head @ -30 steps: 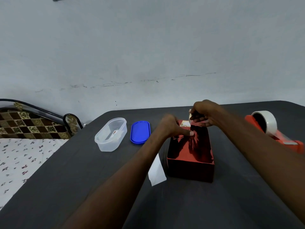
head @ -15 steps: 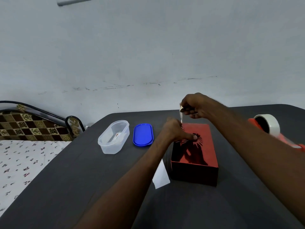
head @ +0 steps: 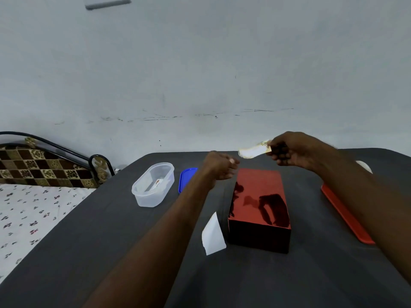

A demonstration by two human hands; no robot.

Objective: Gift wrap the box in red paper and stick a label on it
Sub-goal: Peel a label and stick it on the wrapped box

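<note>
The dark counter (head: pixel 244 281) fills the near part of the view, its far edge meeting a pale wall (head: pixel 200 63). To the left lies a bed (head: pixel 33 214) with a flowered sheet, its chequered headboard cut off by the frame's left side.

On the counter, right of centre, stands the box (head: pixel 259 207), wrapped in glossy red paper whose top mirrors dark shapes of my arms. It sits alone, nothing touching it. Right of it, my right forearm hides most of a red tape dispenser (head: pixel 347 216); only its long base and a sliver of the white roll show behind the arm.

Left of the box, well apart, sits a clear plastic tub (head: pixel 153 185) with a small card inside, too small to read. Just beside it a blue lid (head: pixel 185 178) lies flat, its right part covered by my left wrist. A white slip of paper (head: pixel 213 235) curls up near the box's near left corner.

My left hand (head: pixel 220 165) hovers over the box's far left corner, fingers loosely curled, holding nothing. My right hand (head: pixel 289 150) hangs above the far end of the box, its grip pinching one end of the label (head: pixel 253 150), a pale strip blurred by motion, sticking out leftward. Its print cannot be made out.
</note>
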